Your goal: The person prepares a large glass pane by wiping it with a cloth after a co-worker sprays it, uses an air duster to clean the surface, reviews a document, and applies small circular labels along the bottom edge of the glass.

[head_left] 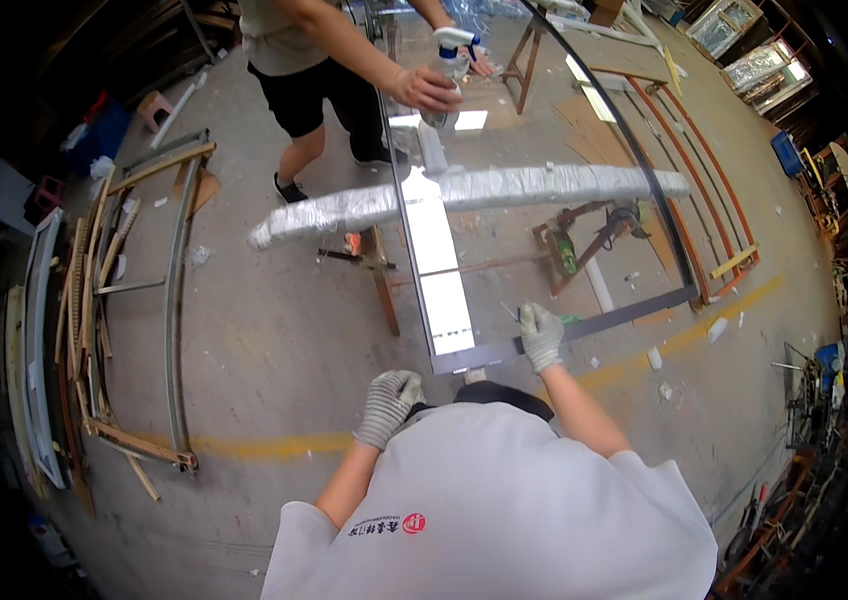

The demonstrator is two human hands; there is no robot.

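A large glass pane point(534, 240) with a dark border lies flat in front of me. My right hand point(541, 337), in a pale striped glove, is over its near border. Its closed fingers hold a thin, pale pointed tool point(510, 312), whose exact kind I cannot make out. Close to my waist, left of the pane's near corner, my left hand point(390, 407) is gloved too, its fingers curled; what they grip, if anything, is hidden. Across the pane, a co-worker's hand point(429, 92) grips a clear spray bottle point(447, 65) with a white and blue head. The co-worker's other hand rests on the glass.
A plastic-wrapped support bar point(334, 214) runs crosswise under the pane and sticks out leftward. Metal frames and wooden strips point(109, 290) lie on the left floor. An orange-brown metal rack point(701, 180) is at the right. Tools and stock point(799, 480) line the right side.
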